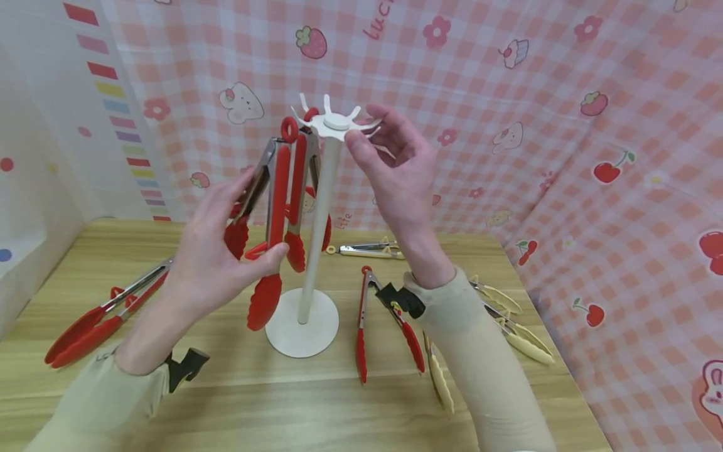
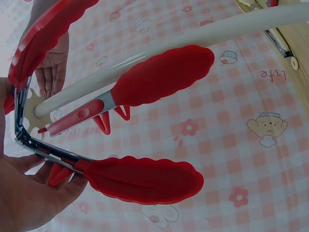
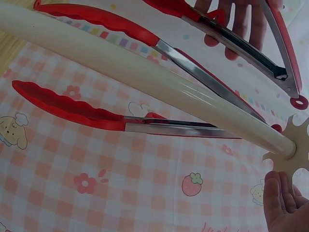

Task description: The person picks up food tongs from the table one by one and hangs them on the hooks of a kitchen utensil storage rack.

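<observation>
Red tongs held spread in the left hand beside a white stand

On the far left, a closed-up pair of red-tipped tongs [image 1: 107, 326] is laid on the bench [image 1: 254, 402]. Next, the raised red tongs [image 1: 278, 194] are gripped by the left hand [image 1: 211, 257]: the fingers are set wide, with the near leg pressed by the thumb and the far leg backed by the other fingers. The legs are parted between them, ring uppermost, tips hanging down. Whether the ring is caught on a prong cannot be told.

Just to the right, a second red pair [image 1: 297, 188] is hung from the top of the white stand [image 1: 321, 220], whose round base is set on the bench. The stand's pronged top is pinched at its right edge by the thumb and fingers of the right hand [image 1: 398, 163].

Behind the stand, cream-coloured tongs [image 1: 369, 252] are laid flat. An opened red pair [image 1: 362, 320] is placed right of the base, and more pale yellow tongs [image 1: 528, 347] are scattered around the right forearm.
</observation>
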Action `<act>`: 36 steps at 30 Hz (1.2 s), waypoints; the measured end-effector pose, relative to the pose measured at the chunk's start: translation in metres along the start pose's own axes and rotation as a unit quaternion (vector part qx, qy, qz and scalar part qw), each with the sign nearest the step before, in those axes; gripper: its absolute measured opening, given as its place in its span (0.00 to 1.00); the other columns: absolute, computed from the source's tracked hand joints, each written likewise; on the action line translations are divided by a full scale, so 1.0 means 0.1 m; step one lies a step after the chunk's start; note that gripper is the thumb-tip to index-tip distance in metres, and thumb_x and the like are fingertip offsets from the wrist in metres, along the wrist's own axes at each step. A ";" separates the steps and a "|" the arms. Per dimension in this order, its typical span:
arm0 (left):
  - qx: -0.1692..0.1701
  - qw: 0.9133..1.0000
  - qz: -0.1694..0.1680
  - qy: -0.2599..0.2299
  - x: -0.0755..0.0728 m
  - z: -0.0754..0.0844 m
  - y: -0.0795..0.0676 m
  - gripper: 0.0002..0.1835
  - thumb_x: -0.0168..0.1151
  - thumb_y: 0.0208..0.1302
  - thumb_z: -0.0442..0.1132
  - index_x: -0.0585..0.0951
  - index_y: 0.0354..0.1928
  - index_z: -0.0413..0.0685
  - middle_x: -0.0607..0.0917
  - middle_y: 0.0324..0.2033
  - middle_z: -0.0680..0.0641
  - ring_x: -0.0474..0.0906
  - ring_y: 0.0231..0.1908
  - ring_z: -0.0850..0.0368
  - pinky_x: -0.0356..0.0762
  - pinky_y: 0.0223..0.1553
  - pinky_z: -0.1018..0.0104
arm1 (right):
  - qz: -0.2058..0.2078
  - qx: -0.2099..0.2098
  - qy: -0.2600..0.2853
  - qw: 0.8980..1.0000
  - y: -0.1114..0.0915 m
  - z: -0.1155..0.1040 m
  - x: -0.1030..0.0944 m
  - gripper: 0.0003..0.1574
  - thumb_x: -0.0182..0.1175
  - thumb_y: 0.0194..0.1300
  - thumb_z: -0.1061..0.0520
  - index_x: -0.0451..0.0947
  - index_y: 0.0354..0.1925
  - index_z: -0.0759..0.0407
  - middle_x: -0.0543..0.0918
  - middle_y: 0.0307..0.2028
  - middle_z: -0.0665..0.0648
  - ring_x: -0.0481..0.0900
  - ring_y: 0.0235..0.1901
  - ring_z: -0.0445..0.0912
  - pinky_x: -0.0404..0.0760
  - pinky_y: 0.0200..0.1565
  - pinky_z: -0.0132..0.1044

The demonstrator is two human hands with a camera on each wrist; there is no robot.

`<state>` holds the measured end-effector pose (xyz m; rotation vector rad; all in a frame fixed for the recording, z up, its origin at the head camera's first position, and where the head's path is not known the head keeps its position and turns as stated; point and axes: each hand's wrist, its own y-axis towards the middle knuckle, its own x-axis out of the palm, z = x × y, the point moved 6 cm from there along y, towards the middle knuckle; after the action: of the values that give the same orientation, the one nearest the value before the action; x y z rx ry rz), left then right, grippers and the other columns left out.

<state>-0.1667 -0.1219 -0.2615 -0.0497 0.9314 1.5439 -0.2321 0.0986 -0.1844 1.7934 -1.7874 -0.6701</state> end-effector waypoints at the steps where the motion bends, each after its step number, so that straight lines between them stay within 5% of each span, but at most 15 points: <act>1: -0.001 1.000 0.001 -0.002 0.00 0.01 0.01 0.51 0.75 0.60 0.40 0.59 0.82 0.65 0.73 0.73 0.44 0.72 0.67 0.45 0.82 0.56 0.34 | 0.000 0.000 0.000 1.000 0.00 0.00 0.00 0.25 0.66 0.66 0.63 0.78 0.59 0.73 0.86 0.41 0.45 0.85 0.40 0.38 0.88 0.48 0.31; 13: -0.023 0.999 0.019 -0.043 0.00 0.06 0.09 0.48 0.75 0.61 0.42 0.61 0.82 0.60 0.74 0.70 0.44 0.72 0.65 0.46 0.84 0.60 0.43 | -0.003 -0.008 -0.001 1.000 0.00 -0.01 0.01 0.26 0.65 0.66 0.63 0.78 0.60 0.74 0.87 0.42 0.46 0.85 0.41 0.38 0.88 0.49 0.32; 17: -0.021 0.999 0.022 -0.045 0.01 0.06 0.11 0.48 0.75 0.61 0.42 0.62 0.81 0.61 0.74 0.70 0.45 0.72 0.64 0.50 0.80 0.58 0.72 | 0.002 -0.005 0.002 1.000 -0.01 0.00 0.00 0.26 0.66 0.66 0.63 0.78 0.59 0.74 0.86 0.42 0.45 0.85 0.40 0.38 0.88 0.49 0.32; 20: -0.021 0.999 0.019 -0.045 0.02 0.07 0.12 0.48 0.74 0.60 0.41 0.63 0.81 0.61 0.75 0.69 0.46 0.72 0.63 0.51 0.74 0.54 0.84 | 0.005 -0.005 0.006 1.000 -0.01 0.00 -0.01 0.26 0.66 0.66 0.63 0.78 0.59 0.74 0.86 0.41 0.44 0.85 0.40 0.38 0.88 0.48 0.32; 30: -0.016 0.999 0.013 -0.048 0.04 0.07 0.14 0.48 0.74 0.61 0.42 0.62 0.81 0.66 0.76 0.68 0.47 0.72 0.62 0.52 0.76 0.53 0.80 | 0.000 -0.008 -0.007 1.000 -0.01 0.01 0.00 0.26 0.66 0.66 0.62 0.78 0.60 0.73 0.86 0.43 0.47 0.85 0.41 0.37 0.88 0.49 0.32; 36: -0.019 0.998 0.003 -0.055 0.07 0.05 0.14 0.48 0.74 0.61 0.41 0.61 0.82 0.64 0.75 0.69 0.46 0.72 0.63 0.50 0.85 0.56 0.55 | 0.000 -0.009 -0.004 1.000 -0.01 0.00 0.00 0.27 0.66 0.66 0.63 0.77 0.60 0.76 0.86 0.42 0.46 0.85 0.40 0.37 0.88 0.48 0.31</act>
<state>-0.1777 -0.1119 -0.2548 0.0114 0.8147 1.5553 -0.2317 0.0981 -0.1850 1.7805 -1.7802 -0.6919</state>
